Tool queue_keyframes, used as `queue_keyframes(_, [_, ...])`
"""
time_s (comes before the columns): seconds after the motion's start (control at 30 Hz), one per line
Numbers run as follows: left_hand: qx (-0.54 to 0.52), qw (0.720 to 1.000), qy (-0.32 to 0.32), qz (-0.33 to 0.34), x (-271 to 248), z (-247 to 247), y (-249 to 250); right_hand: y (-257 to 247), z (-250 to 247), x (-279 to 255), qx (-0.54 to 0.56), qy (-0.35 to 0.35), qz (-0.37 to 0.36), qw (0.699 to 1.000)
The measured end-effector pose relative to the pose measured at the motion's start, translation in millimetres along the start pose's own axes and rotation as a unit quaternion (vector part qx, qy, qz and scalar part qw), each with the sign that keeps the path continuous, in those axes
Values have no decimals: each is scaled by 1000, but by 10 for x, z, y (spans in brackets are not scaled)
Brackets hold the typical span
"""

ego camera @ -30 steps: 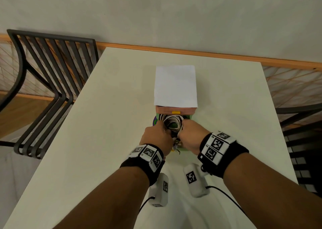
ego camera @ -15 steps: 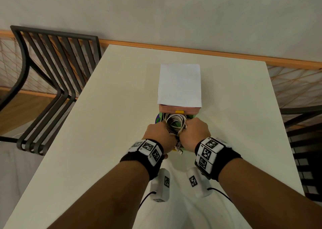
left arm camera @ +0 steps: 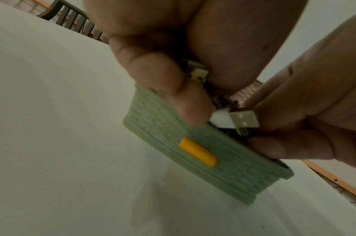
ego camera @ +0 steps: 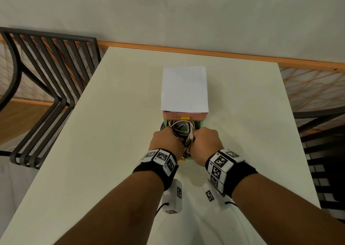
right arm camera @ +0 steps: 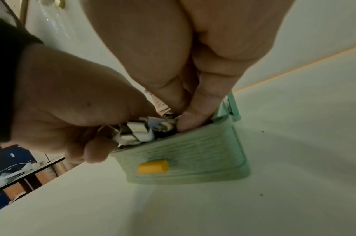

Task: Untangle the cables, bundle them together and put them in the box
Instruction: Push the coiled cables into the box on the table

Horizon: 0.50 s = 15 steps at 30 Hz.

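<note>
A green box (ego camera: 201,125) with a yellow latch (left arm camera: 197,151) stands open mid-table, its lid (ego camera: 184,88) folded back and showing white. A coil of white cables (ego camera: 182,128) lies inside it. My left hand (ego camera: 175,136) and right hand (ego camera: 196,136) meet at the box's near end, both curled round the gathered cable ends. In the left wrist view a USB plug (left arm camera: 243,120) sticks out between the two hands, just above the box wall (left arm camera: 223,167). The right wrist view shows several plugs (right arm camera: 138,129) bunched at the rim (right arm camera: 193,148).
The white table (ego camera: 112,132) runs to a wall with an orange wooden strip (ego camera: 205,53). A dark slatted chair (ego camera: 46,77) stands at the left and another chair (ego camera: 326,151) at the right edge.
Both hands have stayed on the cable ends at the near end of the box and have barely shifted. The coil now lies spread a little wider inside the box.
</note>
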State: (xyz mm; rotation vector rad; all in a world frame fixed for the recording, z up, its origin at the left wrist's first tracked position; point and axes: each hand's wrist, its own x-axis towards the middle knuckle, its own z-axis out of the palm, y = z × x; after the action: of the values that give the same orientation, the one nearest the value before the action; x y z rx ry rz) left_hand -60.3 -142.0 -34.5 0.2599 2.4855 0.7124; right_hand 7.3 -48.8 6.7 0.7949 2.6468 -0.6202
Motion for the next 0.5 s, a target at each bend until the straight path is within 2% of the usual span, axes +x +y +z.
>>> queue_keyframes(0.13, [-3, 1000, 1, 12, -59, -47, 5, 4, 46, 36, -15, 5, -15, 1000])
queue_keyframes(0.33, [-6, 999, -40, 19, -149, -124, -12, 70, 127, 86, 32, 65, -14, 997])
queue_keyframes(0.5, [49, 996, -76, 18, -94, -186, 16, 88, 125, 68, 32, 16, -40, 999])
